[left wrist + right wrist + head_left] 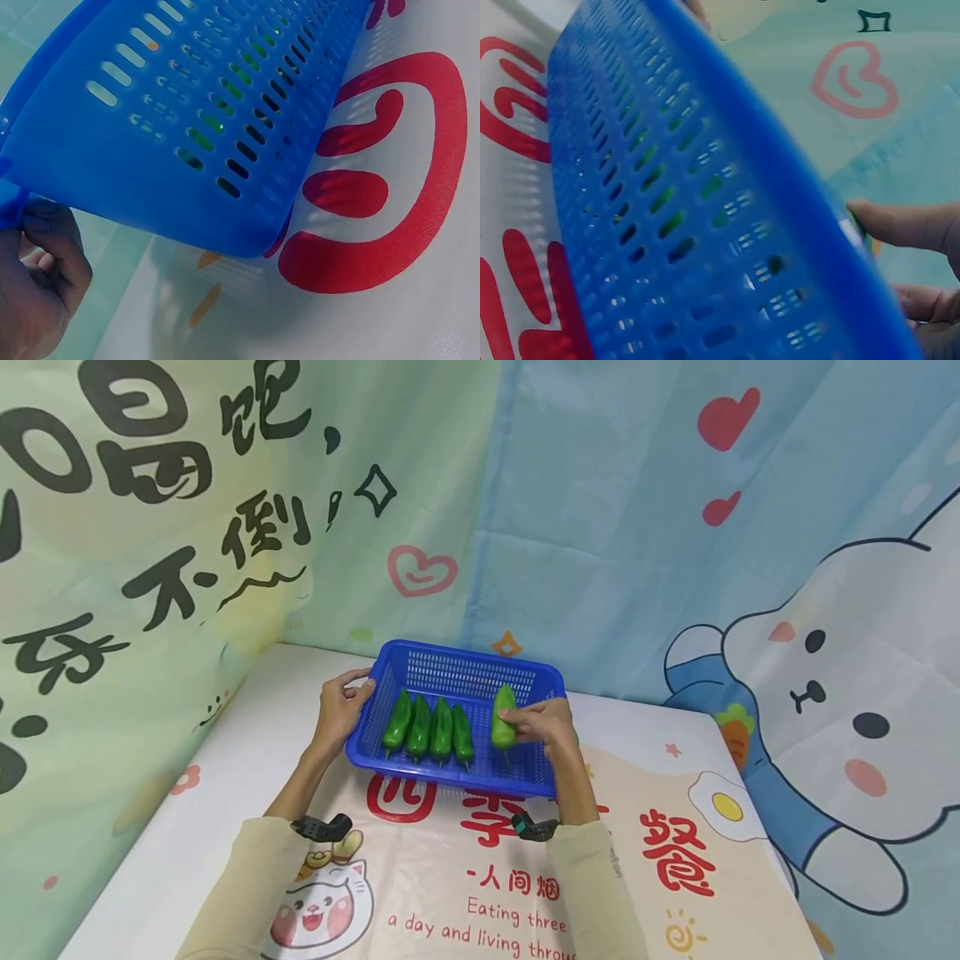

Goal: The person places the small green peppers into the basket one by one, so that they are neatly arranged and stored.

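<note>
A blue plastic basket (420, 650) with slotted walls stands on the table. Inside its left half, several dark green peppers (418, 727) lie side by side, stems toward the person. My left hand (342, 706) grips the basket's left rim; in the left wrist view its curled fingers show under the rim. Over the right half of the basket, my right hand (546, 723) pinches a lighter green pepper (504, 714) between thumb and fingers, its stem pointing down. From the right wrist, the basket wall (660, 187) hides most of the peppers, and only the right thumb (907, 225) and some fingers appear.
A printed cloth (442, 893) with red characters and a cartoon cat covers the table in front of the basket. Behind stands a fabric backdrop (585, 568) with hearts and a rabbit, close to the basket's far side. Dark wrist straps (322, 828) sit on both forearms.
</note>
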Demonstrator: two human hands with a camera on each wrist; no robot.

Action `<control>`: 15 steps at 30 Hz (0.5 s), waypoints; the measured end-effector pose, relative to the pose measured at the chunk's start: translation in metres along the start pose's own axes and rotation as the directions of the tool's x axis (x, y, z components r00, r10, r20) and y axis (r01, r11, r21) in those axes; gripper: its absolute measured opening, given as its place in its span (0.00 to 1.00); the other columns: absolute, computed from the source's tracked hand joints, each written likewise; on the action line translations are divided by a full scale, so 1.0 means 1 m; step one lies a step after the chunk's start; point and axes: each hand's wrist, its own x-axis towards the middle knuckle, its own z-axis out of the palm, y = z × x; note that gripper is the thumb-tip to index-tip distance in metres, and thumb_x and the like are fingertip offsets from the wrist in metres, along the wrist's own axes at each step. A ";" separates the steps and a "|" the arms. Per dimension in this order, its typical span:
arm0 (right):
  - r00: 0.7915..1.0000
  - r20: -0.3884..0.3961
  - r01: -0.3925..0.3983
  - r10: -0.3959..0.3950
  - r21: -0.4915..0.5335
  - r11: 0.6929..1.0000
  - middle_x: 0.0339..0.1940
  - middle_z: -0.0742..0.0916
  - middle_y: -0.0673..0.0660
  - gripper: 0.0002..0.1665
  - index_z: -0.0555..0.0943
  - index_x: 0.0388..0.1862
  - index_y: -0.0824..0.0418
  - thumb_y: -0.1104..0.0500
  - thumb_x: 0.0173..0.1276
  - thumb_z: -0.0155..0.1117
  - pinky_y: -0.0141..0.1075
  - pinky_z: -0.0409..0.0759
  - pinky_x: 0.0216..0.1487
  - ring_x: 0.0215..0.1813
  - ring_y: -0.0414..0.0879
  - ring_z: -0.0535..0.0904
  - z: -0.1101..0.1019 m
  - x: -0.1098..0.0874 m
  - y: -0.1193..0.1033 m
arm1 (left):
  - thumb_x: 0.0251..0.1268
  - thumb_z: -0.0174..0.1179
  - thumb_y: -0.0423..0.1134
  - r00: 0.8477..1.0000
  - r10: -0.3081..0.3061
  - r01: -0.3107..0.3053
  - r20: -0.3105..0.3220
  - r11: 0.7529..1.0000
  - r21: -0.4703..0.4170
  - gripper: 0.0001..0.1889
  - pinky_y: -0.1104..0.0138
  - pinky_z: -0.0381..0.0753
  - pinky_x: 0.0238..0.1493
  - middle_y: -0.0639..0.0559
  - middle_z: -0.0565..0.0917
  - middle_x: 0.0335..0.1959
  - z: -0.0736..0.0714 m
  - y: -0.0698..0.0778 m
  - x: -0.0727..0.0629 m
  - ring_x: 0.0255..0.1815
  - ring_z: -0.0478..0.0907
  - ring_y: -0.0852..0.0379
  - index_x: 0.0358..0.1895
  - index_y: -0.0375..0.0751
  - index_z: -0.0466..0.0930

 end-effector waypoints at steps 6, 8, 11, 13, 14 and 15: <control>0.997 -0.022 -0.070 0.068 -0.117 0.991 0.25 0.93 0.60 0.26 0.89 0.50 0.77 0.57 0.64 0.85 0.58 0.88 0.64 0.29 0.49 0.94 0.012 0.004 -0.003 | 0.85 0.60 0.39 1.000 -0.007 0.007 -0.001 1.000 -0.001 0.23 0.74 0.83 0.25 0.20 0.89 0.40 0.000 0.002 0.000 0.23 0.84 0.67 0.73 0.29 0.78; 0.995 -0.028 -0.099 0.096 -0.173 0.980 0.30 0.94 0.63 0.28 0.88 0.51 0.76 0.55 0.64 0.86 0.58 0.86 0.67 0.32 0.50 0.95 0.015 0.006 -0.005 | 0.85 0.60 0.39 1.000 -0.013 0.013 -0.002 1.000 -0.005 0.23 0.74 0.83 0.25 0.21 0.89 0.40 0.000 0.001 0.000 0.22 0.84 0.67 0.73 0.29 0.78; 0.993 -0.031 -0.122 0.118 -0.229 0.966 0.37 0.95 0.66 0.30 0.86 0.54 0.76 0.54 0.65 0.85 0.61 0.82 0.72 0.32 0.50 0.95 0.020 0.009 -0.007 | 0.85 0.60 0.38 1.000 -0.020 0.020 0.000 1.000 -0.005 0.23 0.74 0.82 0.24 0.22 0.90 0.39 -0.001 0.000 0.001 0.22 0.83 0.67 0.74 0.28 0.77; 0.992 -0.032 -0.123 0.119 -0.241 0.963 0.35 0.95 0.65 0.32 0.84 0.56 0.77 0.54 0.65 0.85 0.61 0.83 0.71 0.29 0.48 0.94 0.023 0.011 -0.007 | 0.85 0.60 0.38 1.000 -0.019 0.019 -0.001 1.000 -0.005 0.23 0.74 0.82 0.24 0.24 0.90 0.38 -0.001 -0.001 0.001 0.22 0.83 0.67 0.74 0.28 0.77; 0.993 -0.036 -0.120 0.114 -0.248 0.961 0.32 0.95 0.64 0.32 0.84 0.56 0.77 0.55 0.64 0.86 0.59 0.85 0.68 0.27 0.46 0.93 0.024 0.011 -0.007 | 0.85 0.60 0.38 1.000 -0.018 0.018 -0.001 1.000 -0.004 0.23 0.74 0.82 0.24 0.24 0.90 0.37 -0.001 -0.001 0.001 0.21 0.82 0.67 0.74 0.28 0.78; 0.993 -0.042 -0.119 0.112 -0.247 0.962 0.29 0.94 0.64 0.33 0.83 0.56 0.78 0.56 0.64 0.86 0.57 0.87 0.65 0.25 0.45 0.92 0.026 0.012 -0.006 | 0.85 0.60 0.38 1.000 -0.017 0.017 0.000 1.000 -0.002 0.23 0.74 0.81 0.23 0.25 0.90 0.36 -0.001 -0.001 0.001 0.21 0.82 0.67 0.74 0.28 0.77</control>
